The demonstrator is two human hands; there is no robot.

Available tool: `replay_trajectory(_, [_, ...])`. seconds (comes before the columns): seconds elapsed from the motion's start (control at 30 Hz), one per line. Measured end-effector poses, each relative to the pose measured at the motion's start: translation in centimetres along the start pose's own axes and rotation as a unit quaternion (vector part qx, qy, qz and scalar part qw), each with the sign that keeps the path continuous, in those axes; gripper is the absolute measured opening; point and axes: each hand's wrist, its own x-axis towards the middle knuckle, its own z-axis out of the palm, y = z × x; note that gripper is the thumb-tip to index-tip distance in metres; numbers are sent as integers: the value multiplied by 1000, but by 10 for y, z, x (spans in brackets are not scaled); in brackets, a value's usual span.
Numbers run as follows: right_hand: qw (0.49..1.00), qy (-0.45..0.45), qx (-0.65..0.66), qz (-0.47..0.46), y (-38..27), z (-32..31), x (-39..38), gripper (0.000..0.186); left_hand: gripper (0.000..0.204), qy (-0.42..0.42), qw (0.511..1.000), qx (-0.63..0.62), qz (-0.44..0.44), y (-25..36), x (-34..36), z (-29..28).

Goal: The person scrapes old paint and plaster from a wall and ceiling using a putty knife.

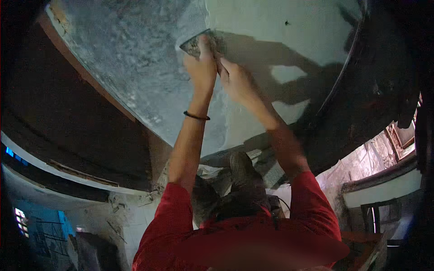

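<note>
Both of my hands are on a metal scraper (191, 45) with a wide blade, pressed on a large flat surface along the border between a mottled blue-grey area (126, 63) and a smoother pale area (275, 27). My left hand (200, 67) grips it with the thumb up along the blade, and a dark band circles that wrist. My right hand (235, 81) is closed around the handle, just right of and below the left one. Shadows of my arms fall across the pale part.
My knees (239, 176) are below the surface, between my forearms. A dark brown border (90, 81) runs down the left of the surface. Rubble (117, 207) lies at lower left, near a metal frame (49, 232). A ledge (379, 185) and bright openings are at the right.
</note>
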Motion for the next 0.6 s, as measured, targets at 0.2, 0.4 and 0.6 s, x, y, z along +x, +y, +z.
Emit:
replay_trajectory(0.2, [1000, -11, 7, 17, -2, -2, -2, 29, 38, 33, 998, -5, 51, 5, -3, 5])
replay_trajectory(0.4, [999, -17, 41, -3, -7, -3, -3, 30, 39, -14, 999, -44, -16, 6, -6, -2])
replay_trajectory(0.6, [999, -4, -26, -25, -2, 1, 2, 28, 37, 5, 999, -2, 45, -2, -6, -5])
